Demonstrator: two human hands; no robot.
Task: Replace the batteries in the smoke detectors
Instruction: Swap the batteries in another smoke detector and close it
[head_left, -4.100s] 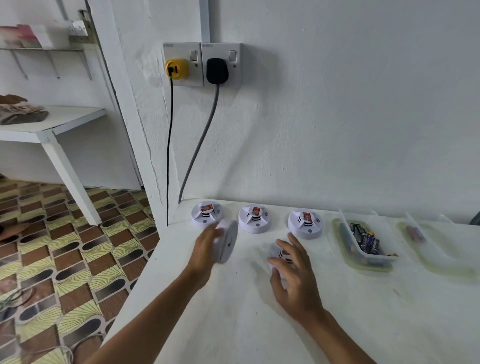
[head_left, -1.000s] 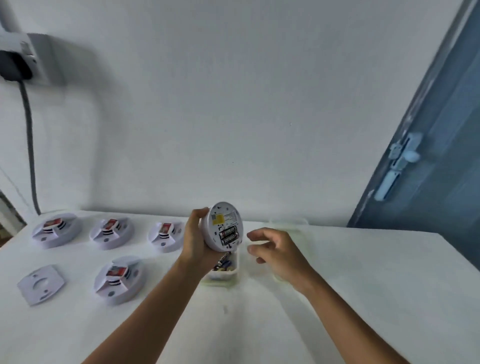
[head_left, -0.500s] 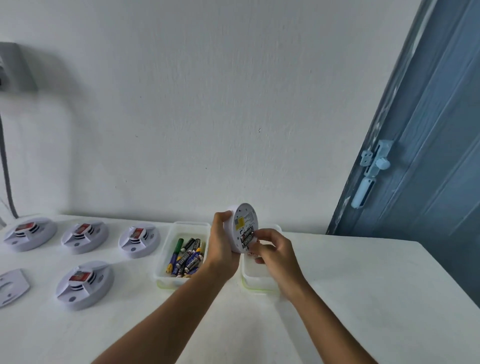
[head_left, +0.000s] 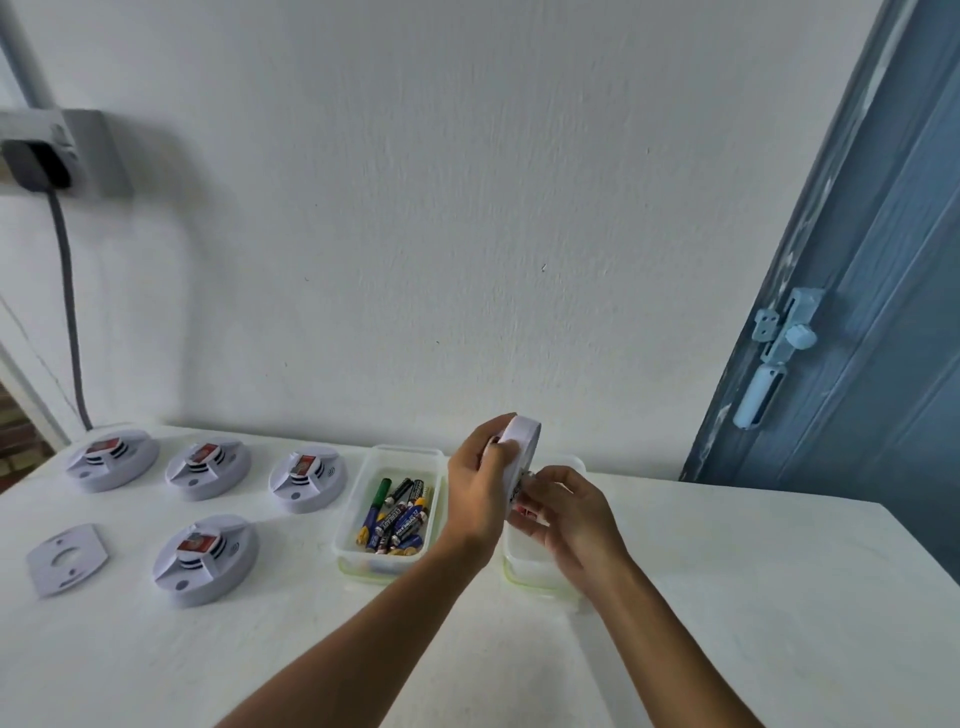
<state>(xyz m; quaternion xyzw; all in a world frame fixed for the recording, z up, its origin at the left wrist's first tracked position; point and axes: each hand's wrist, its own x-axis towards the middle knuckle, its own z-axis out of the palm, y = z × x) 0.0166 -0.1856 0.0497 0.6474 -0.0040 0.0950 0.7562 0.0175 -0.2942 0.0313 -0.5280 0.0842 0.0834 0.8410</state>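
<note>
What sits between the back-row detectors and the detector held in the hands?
Head view: a clear tub of loose batteries, just left of the left hand.

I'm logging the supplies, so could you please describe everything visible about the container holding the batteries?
The battery container is a shallow rectangular tub of clear, whitish plastic with rounded corners and a greenish base edge. It has no lid and sits flat on the white table, right of the detectors. Loose batteries, blue, black and one green, lie heaped inside. The left hand is beside it; contact cannot be told.
</note>
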